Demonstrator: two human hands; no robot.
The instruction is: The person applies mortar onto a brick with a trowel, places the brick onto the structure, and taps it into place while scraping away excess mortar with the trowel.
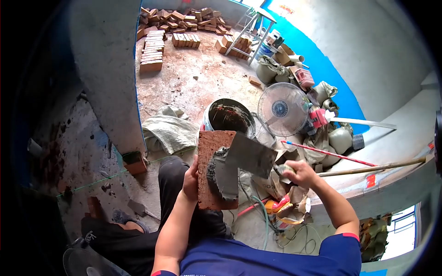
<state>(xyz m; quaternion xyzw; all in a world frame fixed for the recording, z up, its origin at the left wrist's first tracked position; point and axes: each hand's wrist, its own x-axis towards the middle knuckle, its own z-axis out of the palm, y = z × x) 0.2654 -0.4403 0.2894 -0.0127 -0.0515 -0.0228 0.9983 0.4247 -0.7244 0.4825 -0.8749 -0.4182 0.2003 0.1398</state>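
A red brick (206, 193) stands upright in the middle of the view, with my left hand (190, 179) closed on its left edge. Wet grey mortar (224, 177) covers part of the brick's face. On the right, my right hand (298, 173) is wrapped round the handle of a trowel (253, 155). The trowel's flat grey blade overlaps the brick's upper right part, over the mortar. Whether the blade touches the mortar cannot be told. Just behind the brick is a round bucket (252, 123) with a dark inside.
A standing fan (280, 109) is right of the bucket, near filled sacks (340, 139). Poles (373, 166) lie at the right. Left of the bucket lies a crumpled sack (170, 130). Stacked bricks (153, 50) and a brick heap (184, 20) lie farther back. A green string (92, 183) crosses the left.
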